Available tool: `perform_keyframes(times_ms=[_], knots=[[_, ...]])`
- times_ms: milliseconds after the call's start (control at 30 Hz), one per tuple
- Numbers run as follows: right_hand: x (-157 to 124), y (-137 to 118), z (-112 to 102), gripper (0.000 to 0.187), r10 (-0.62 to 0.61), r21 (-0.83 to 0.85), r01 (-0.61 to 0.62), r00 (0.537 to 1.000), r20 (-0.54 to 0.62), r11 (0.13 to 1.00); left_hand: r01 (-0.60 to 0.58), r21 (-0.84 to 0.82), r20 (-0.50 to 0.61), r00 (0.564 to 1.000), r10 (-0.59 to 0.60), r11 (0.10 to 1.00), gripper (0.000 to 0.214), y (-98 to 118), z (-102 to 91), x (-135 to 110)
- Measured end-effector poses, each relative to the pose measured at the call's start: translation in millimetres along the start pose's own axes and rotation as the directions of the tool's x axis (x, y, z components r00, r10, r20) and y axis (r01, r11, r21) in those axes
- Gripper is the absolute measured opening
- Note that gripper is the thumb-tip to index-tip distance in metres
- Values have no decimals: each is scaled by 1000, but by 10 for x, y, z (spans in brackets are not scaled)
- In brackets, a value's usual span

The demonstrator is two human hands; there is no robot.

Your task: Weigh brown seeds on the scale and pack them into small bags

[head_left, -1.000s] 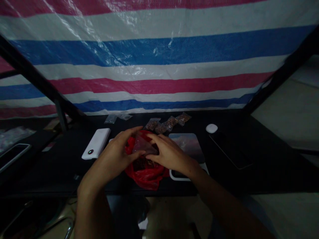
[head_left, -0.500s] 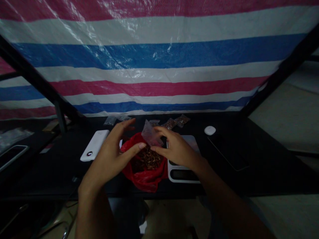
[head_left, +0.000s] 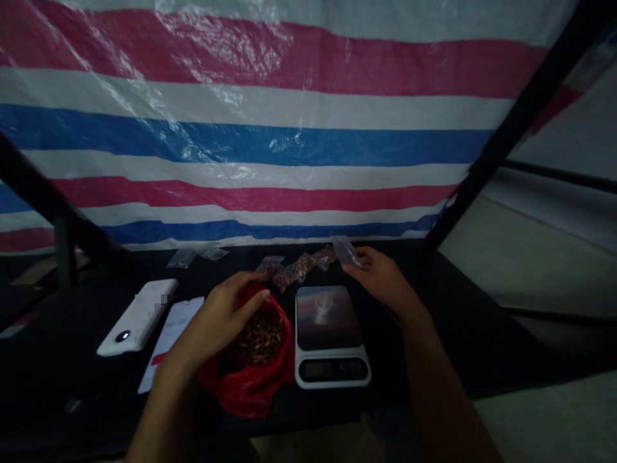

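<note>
My right hand [head_left: 378, 273] is behind the right side of the kitchen scale, pinching a small clear plastic bag [head_left: 342, 249]. Whether anything is inside that bag, I cannot tell. Fingers apart and holding nothing, my left hand [head_left: 224, 315] hovers over the left rim of a red plastic bag [head_left: 250, 395]. Loose brown dried pieces [head_left: 264, 337] fill the opened red bag. To its right sits the scale [head_left: 331, 328], with a pale round shape on its plate, perhaps a reflection. Several small filled clear packets [head_left: 303, 265] lie in a row behind.
A white power bank [head_left: 139, 318] and a phone with a lit screen [head_left: 171, 337] lie on the black table [head_left: 395, 379] at left. Flat clear bags [head_left: 183, 257] lie at the back left. Behind the table hangs a striped plastic sheet [head_left: 270, 148], between slanted dark posts.
My right hand has carried the clear plastic bag from over the red bag to behind the scale's right side. My left hand stays near the red bag. The view has turned right.
</note>
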State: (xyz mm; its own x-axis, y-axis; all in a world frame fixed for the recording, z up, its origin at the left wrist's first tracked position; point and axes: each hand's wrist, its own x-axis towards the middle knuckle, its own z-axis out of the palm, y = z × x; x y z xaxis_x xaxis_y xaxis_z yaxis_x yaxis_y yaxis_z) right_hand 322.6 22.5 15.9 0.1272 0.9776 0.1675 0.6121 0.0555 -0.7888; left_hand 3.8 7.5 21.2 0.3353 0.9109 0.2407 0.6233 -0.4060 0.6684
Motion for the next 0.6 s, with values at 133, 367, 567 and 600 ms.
perform_keyframes(times_ms=[133,367,567,600], knots=[[-40,55,-56,32,110,-262,-109,994,-12,959,-97,60,131,987,89,993,36,88,266,525],[-43,168,-26,55,17,-289,-46,995,-102,956,-172,561,439,891,-115,810,29,193,632,1145],[-36,86,-74,42,-63,-223,31,988,-138,974,-176,594,385,919,-84,785,31,240,749,1144],[-38,67,-82,41,-63,-202,36,990,-128,979,-178,588,376,924,-71,789,31,241,766,1147]])
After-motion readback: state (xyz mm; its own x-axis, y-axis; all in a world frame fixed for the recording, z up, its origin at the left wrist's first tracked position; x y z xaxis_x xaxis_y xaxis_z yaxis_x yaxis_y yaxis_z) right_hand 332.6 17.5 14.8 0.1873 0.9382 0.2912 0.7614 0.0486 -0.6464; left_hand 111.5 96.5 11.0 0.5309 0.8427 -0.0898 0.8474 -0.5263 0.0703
